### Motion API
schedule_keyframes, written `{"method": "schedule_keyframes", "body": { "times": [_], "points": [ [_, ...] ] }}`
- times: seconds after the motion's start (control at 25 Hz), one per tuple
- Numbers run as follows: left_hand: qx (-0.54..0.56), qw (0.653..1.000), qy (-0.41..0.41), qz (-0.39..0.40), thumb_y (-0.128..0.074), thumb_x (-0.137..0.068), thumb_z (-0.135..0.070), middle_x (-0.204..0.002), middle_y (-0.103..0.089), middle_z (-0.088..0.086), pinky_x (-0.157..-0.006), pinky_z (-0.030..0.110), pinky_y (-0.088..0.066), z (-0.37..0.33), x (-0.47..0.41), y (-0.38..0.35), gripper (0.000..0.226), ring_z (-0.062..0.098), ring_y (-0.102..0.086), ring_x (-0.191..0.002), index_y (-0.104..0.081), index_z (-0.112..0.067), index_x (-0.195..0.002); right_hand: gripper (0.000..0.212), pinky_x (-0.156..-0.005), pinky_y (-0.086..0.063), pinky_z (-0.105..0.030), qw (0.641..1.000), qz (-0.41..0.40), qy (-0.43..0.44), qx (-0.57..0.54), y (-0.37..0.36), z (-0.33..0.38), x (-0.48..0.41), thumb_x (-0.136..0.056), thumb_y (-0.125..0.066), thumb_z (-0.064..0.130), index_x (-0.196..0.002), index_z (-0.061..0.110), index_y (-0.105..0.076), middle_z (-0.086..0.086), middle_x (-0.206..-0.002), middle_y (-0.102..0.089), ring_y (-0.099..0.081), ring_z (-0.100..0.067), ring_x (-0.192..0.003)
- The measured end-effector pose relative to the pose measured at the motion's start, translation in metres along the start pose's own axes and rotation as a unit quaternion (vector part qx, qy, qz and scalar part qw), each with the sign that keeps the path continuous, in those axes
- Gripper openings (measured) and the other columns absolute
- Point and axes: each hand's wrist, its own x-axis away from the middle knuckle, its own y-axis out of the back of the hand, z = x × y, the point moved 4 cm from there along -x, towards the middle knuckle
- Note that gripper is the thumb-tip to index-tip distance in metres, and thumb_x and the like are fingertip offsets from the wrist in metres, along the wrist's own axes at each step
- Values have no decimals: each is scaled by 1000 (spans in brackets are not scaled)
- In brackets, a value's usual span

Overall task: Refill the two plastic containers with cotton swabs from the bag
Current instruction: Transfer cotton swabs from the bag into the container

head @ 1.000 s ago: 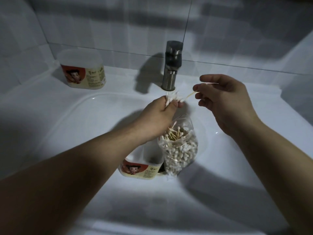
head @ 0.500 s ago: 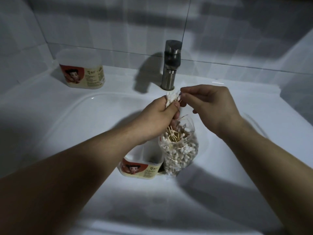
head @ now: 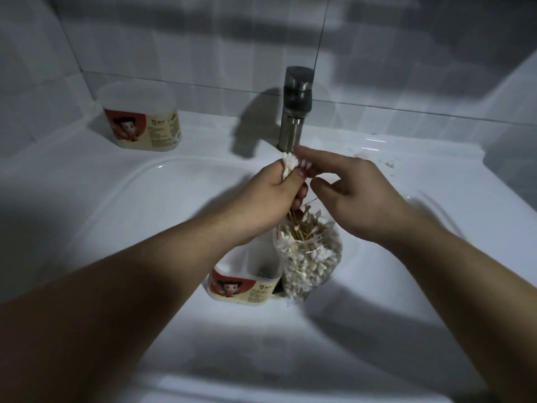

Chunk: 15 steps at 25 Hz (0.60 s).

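— Where are the swabs?

— Most are in the clear bag [head: 311, 258], which stands upright in the basin of the sink [head: 139, 199], open mouth up, with wooden sticks poking out of it. A bundle of cotton swabs [head: 290, 163] is above it, clasped in the left hand [head: 268, 197].

— How does that hand hold them?

— The fingers are curled tight round the sticks. White heads show above the fist, and stick ends come out below, just over the bag's mouth.

— And the right hand [head: 353, 196]?

— It is spread, with the fingers stretched toward the left hand. The fingertips [head: 302, 154] rest on the swab heads and the thumb is apart lower down. It grips nothing I can see, though that spot is blurred.

— The containers?

— The near container [head: 242, 287] stands in the basin right against the bag's left side. Its top is open, and the left forearm covers part of it. The far container [head: 142, 123] sits well apart on the sink's back ledge, at the left, against the tiled wall [head: 203, 39].

— Anything else?

— A metal faucet [head: 296, 112] rises just behind the hands.
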Motion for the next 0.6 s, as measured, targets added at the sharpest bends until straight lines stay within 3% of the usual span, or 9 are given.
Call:
{"method": "schedule_keyframes", "body": {
  "times": [0.08,0.12,0.24,0.36,0.4,0.48,0.6],
  "points": [
    [27,999,5,-26,-37,-111,-21,-69,-50,-5,-59,23,-46,0,-1,2,22,7,-47,-60,-57,-15,-103,50,-84,-55,-22,999,-28,-8,-16,1,-1,-1,-95,-56,7,-138,33,-59,16,-110,-70,-66,3,-96],
    [50,998,12,-42,-36,-111,-21,-68,-50,-5,-59,23,-47,0,-2,4,23,7,-47,-59,-57,-16,-103,44,-88,-55,-24,999,-32,-21,-6,1,-2,-2,-94,-58,10,-131,32,-63,16,-104,-72,-66,2,-98],
    [138,987,43,-77,-35,-111,-21,-67,-46,-6,-55,19,-48,1,-3,6,24,5,-45,-55,-58,-21,-103,12,-81,-56,-27,995,24,-58,75,0,-4,-3,-89,-69,31,-101,32,-73,15,-84,-74,-67,2,-82],
    [168,980,50,-92,-36,-111,-20,-68,-45,-5,-59,22,-51,0,-2,8,24,5,-44,-53,-58,-22,-102,32,-74,-52,-24,975,146,-79,146,-12,-6,2,-78,-71,55,-97,30,-76,15,-84,-71,-64,1,-79],
    [169,980,49,-93,-36,-111,-20,-69,-45,-5,-59,23,-51,-1,-2,8,24,5,-44,-53,-58,-21,-102,33,-72,-48,-21,969,170,-71,165,-16,-6,3,-76,-70,57,-97,32,-75,17,-84,-68,-61,2,-78],
    [166,981,49,-92,-36,-111,-19,-68,-45,-5,-60,24,-50,0,-2,7,24,4,-44,-52,-58,-22,-102,16,-70,-45,-21,967,183,-51,172,-21,-1,4,-78,-71,54,-82,39,-69,17,-78,-65,-59,1,-74],
    [156,983,48,-89,-36,-111,-19,-68,-46,-5,-59,22,-47,1,-3,7,25,4,-44,-52,-58,-23,-101,17,-67,-48,-24,970,176,-46,159,-21,2,4,-81,-73,44,-72,30,-70,11,-72,-66,-62,-5,-72]
  ]
}}
